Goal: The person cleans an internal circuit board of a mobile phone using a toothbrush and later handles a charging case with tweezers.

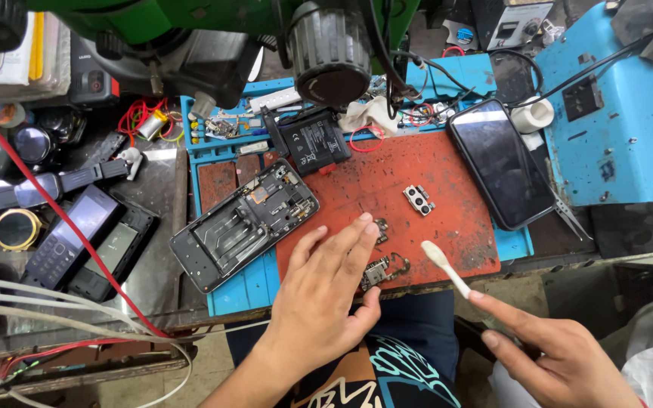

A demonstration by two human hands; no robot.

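Red silicone work mat point(387, 181) took up the middle of the bench, sitting on a blue tray point(243, 291) with slots along its edges. The left hand point(326, 298) was spread flat and relaxed, gripping nothing, fingertips point(364, 221) resting right by a small metal phone part point(378, 270) near the mat's front edge; another tiny bit point(381, 229) lay just beside the fingers. The right hand point(561, 359) was down at the lower right, pinching a white plastic brush-like tool point(445, 266) between thumb and forefinger, its pale head angled up over the mat, close to that same small part. Couldn't tell if the tip actually touched the mat.

Further back on the mat sat a little camera module point(418, 199), well apart from both hands. An opened phone frame point(245, 224) lay tilted across the tray's left side, with a black battery point(314, 141) just behind it. A dark-screened phone point(502, 162) rested on the mat's right edge, tweezers point(570, 217) beside it. Off to the left were two old keypad phones point(88, 238) and a smartwatch point(35, 189).
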